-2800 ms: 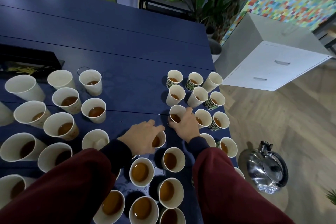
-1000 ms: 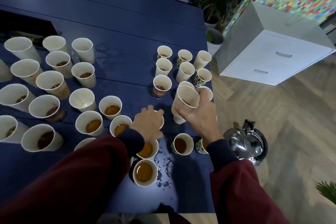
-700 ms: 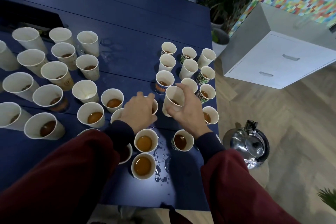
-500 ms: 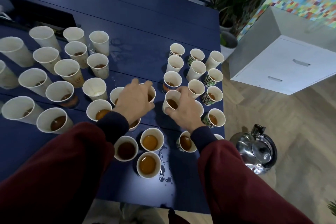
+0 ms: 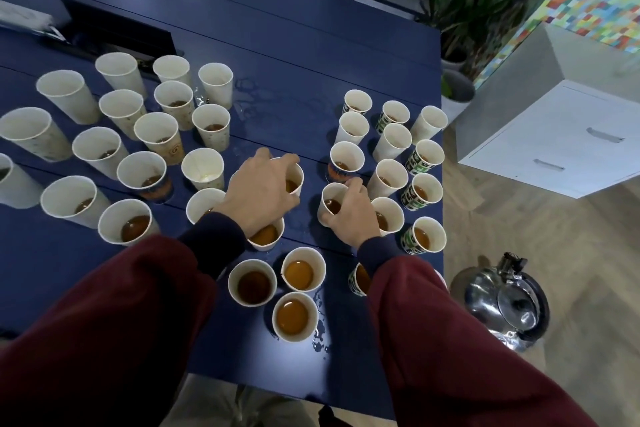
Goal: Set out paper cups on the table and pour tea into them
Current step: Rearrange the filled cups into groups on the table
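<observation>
Paper cups (image 5: 204,172) cover the blue surface (image 5: 294,62): a big group toward the left edge, a tight block along the right edge, a few by the near edge. Setting-out looks done. Tea (image 5: 292,317) shows in most cups. Several tall ones at the far left show only white inside or hide their level, so can't tell if they are filled. Left grip (image 5: 259,192) curls over the rim of the middle cup (image 5: 295,185), fingertips on its far lip; cup upright, tea in it. Right grip (image 5: 349,215) wraps the wall of a filled cup (image 5: 331,205) at the inner side of the right block; upright, lifted or resting can't tell. Kettle (image 5: 507,302) sits on the floor off the right edge, nobody holding it. Wet drops (image 5: 320,334) by the near edge. Judgement: pouring mostly finished; left is arranging cups, maybe topping up the far-left ones.
</observation>
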The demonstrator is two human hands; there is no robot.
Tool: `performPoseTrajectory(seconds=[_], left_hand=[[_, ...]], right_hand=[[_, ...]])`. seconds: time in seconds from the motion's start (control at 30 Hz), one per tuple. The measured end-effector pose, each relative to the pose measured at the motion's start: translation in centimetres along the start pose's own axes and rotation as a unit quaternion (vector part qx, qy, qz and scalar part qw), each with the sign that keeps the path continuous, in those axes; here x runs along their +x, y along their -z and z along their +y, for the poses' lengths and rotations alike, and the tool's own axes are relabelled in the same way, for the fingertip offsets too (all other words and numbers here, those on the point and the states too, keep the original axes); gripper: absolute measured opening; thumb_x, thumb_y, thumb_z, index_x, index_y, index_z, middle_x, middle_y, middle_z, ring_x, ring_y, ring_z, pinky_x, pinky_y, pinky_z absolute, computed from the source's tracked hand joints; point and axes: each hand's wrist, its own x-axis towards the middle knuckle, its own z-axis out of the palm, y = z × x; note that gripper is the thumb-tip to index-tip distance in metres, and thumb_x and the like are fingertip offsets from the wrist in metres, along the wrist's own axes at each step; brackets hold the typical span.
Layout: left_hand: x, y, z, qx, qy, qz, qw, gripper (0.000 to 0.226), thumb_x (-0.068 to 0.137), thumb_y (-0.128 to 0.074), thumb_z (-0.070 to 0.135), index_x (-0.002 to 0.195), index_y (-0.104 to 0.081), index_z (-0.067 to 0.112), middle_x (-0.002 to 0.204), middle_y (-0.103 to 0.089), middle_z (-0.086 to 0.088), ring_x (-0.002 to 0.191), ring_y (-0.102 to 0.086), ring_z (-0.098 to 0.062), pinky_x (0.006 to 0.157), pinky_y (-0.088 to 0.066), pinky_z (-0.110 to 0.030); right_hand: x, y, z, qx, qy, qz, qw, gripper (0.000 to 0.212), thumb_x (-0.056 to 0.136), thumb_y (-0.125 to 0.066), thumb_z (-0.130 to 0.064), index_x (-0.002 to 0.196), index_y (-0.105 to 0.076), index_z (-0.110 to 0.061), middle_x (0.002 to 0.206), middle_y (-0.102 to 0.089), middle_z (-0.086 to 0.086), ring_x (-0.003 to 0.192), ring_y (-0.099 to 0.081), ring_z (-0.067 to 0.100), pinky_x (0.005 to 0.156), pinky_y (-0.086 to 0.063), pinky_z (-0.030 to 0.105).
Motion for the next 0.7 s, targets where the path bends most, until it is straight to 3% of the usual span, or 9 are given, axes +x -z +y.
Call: performPoseTrajectory(seconds=[0.2, 0.43, 0.53, 0.6, 0.7], left_hand=[[0.2, 0.5, 0.5, -0.001, 0.002, -0.009, 1.0, 0.063, 0.085, -0.073, 0.042, 0.141, -0.044, 0.036, 0.131, -0.052, -0.008, 0.115, -0.056, -0.028, 0.09, -0.053, -0.039], [0.4, 1.1, 1.2, -0.003, -0.005, -0.01, 1.0, 0.065, 0.085, -0.074, 0.042, 0.143, -0.043, 0.036, 0.134, -0.052, -0.008, 0.117, -0.056, -0.028, 0.092, -0.052, -0.039], [0.6, 1.3, 1.3, -0.008, -0.009, -0.017, 1.0, 0.065, 0.085, -0.074, 0.043, 0.142, -0.044, 0.035, 0.129, -0.054, -0.009, 0.114, -0.057, -0.029, 0.091, -0.051, -0.04], [0.6, 1.6, 1.6, -0.02, -0.018, -0.011, 1.0, 0.064, 0.083, -0.073, 0.043, 0.14, -0.047, 0.031, 0.122, -0.056, -0.01, 0.111, -0.058, -0.031, 0.088, -0.049, -0.04], [0.7, 2.4, 2.5, -0.043, -0.025, 0.004, 0.999, 0.058, 0.081, -0.072, 0.043, 0.132, -0.052, 0.023, 0.113, -0.059, -0.009, 0.108, -0.057, -0.031, 0.084, -0.044, -0.039]], right_hand=[[0.0, 0.6, 0.1, -0.026, 0.014, -0.027, 0.999, 0.065, 0.08, -0.081, -0.024, 0.128, -0.04, -0.008, 0.13, -0.05, 0.018, 0.114, -0.057, 0.038, 0.093, -0.045, 0.038], [-1.3, 1.8, -0.8, -0.028, 0.058, -0.005, 0.998, 0.085, 0.073, -0.088, -0.032, 0.138, -0.037, -0.011, 0.128, -0.046, 0.014, 0.115, -0.053, 0.033, 0.096, -0.045, 0.038], [-2.2, 2.8, -1.7, -0.01, 0.107, 0.037, 0.993, 0.078, 0.077, -0.085, -0.032, 0.136, -0.039, -0.01, 0.129, -0.046, 0.011, 0.116, -0.05, 0.028, 0.093, -0.042, 0.03], [-2.5, 3.5, -2.6, 0.031, 0.136, 0.025, 0.99, 0.081, 0.076, -0.085, -0.031, 0.139, -0.039, -0.012, 0.135, -0.046, 0.009, 0.122, -0.049, 0.024, 0.095, -0.041, 0.027], [-2.5, 4.1, -4.4, 0.081, 0.171, -0.007, 0.982, 0.094, 0.072, -0.086, -0.041, 0.147, -0.033, -0.019, 0.142, -0.048, 0.003, 0.127, -0.05, 0.019, 0.102, -0.046, 0.037]])
